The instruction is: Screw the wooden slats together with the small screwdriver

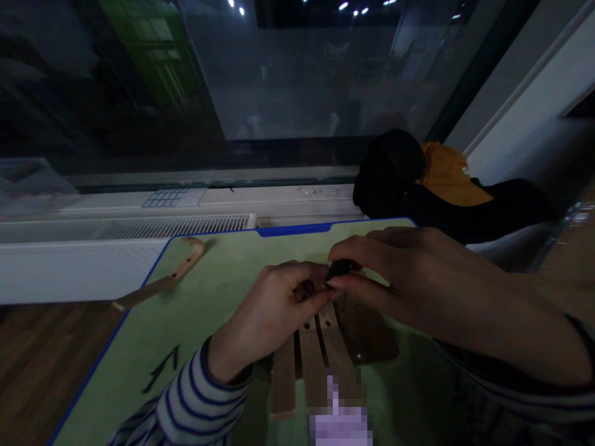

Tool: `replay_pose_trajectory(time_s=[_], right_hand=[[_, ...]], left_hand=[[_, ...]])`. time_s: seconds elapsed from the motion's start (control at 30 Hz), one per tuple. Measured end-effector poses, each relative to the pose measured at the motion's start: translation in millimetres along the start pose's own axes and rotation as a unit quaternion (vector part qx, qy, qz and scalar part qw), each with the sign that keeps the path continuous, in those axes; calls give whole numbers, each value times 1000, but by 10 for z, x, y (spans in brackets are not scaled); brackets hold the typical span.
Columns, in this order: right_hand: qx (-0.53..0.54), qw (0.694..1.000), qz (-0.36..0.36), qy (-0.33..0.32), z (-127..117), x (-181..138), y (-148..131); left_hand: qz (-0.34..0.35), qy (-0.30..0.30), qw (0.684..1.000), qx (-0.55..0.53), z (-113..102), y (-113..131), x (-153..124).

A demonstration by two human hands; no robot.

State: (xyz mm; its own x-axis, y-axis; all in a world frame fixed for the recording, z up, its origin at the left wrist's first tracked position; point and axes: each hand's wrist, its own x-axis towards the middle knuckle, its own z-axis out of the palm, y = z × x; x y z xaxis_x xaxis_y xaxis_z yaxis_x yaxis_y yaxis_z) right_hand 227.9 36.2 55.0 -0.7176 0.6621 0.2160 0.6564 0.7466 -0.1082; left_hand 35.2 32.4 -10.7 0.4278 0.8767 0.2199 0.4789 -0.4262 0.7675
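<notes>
Right hand (409, 272), grip nearly closed, is pinching a dark piece (340, 268) at the far end of the slats (312, 353) on the desk (223, 291), left hand (274, 303) is curling just left, hold unclear, apparently positioning it, next calling for steadiness.

Indoor room, home or office unclear — large dark window (302, 80) with reflected lights (343, 6), white radiator (83, 266), windowsill (279, 199), wood-look floor (51, 337)
</notes>
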Motion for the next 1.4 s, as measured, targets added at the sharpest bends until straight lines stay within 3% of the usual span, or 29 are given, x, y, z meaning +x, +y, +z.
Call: replay_pose_trajectory(time_s=[0.17,0.3,0.63,0.93,1.13,1.4], right_hand=[[10,1000,-13,21,-7,9,-25],[41,999,-14,-16,-34,21,-34],[29,1000,-12,3,-10,10,-20],[16,1000,-5,4,-2,21,-4],[8,999,-26,28,14,-3,-5],[32,999,-8,-2,-9,9,-10]], left_hand=[[0,-12,1000,15,-16,1,-8],[2,-23,999,35,-33,12,-11],[23,-52,998,24,-63,40,-9],[-3,-10,1000,-1,-14,-9,-9],[-10,-26,1000,12,-30,-1,-17],[21,-50,998,35,-66,2,-16]])
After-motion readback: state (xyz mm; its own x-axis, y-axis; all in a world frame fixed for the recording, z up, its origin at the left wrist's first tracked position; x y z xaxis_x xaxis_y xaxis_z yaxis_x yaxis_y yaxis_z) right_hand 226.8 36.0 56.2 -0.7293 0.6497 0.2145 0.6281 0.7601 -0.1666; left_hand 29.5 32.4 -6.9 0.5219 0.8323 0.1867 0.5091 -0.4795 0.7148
